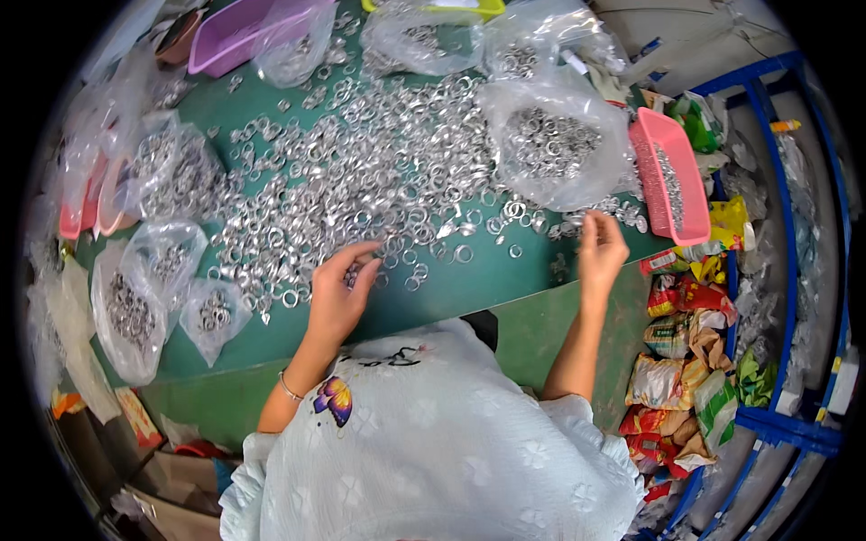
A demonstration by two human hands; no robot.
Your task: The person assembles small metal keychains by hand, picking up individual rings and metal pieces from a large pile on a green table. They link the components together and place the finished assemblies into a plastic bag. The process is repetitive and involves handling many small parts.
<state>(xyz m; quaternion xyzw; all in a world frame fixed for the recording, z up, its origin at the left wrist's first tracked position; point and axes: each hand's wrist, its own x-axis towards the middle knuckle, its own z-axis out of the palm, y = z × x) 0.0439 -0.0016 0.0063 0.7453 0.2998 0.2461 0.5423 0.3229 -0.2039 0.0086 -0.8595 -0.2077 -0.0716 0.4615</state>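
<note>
The left hand (pixel 341 284) curves its thumb and fingers at the near edge of countless metal rings (pixel 361 171) spread over the green counter (pixel 474 281). The right hand (pixel 603 248), fingers bent, is near one pink bin (pixel 694 180). Whether either grips anything cannot be told.

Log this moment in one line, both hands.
left hand: at loose metal rings | right hand: near pink tray | grasps: unclear

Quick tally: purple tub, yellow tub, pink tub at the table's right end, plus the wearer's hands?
Purple tub: 1
Yellow tub: 1
Pink tub, right end: 1
Hands, left hand and right hand: 2
Total: 5
</note>
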